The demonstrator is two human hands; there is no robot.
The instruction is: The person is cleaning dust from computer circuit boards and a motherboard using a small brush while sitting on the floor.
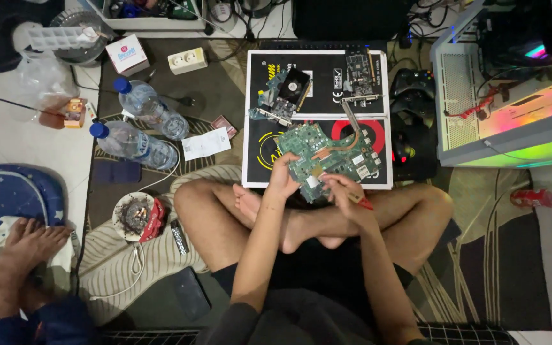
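A green circuit board [327, 153] with a copper heat pipe lies tilted at the near edge of a black and white box [253, 128], over my crossed legs. My left hand [282, 180] grips the board's left near edge. My right hand [347, 195] rests at the board's near right side and holds a small red-handled tool [360, 201]. Two smaller cards [283, 92] [360, 75] lie on the far part of the box.
Two plastic bottles [142, 121] lie to the left on the rug, with an ashtray [134, 214] nearer. A lit computer case [506, 96] stands at right, game controllers [411, 89] beside it. Another person's feet [30, 239] are at far left.
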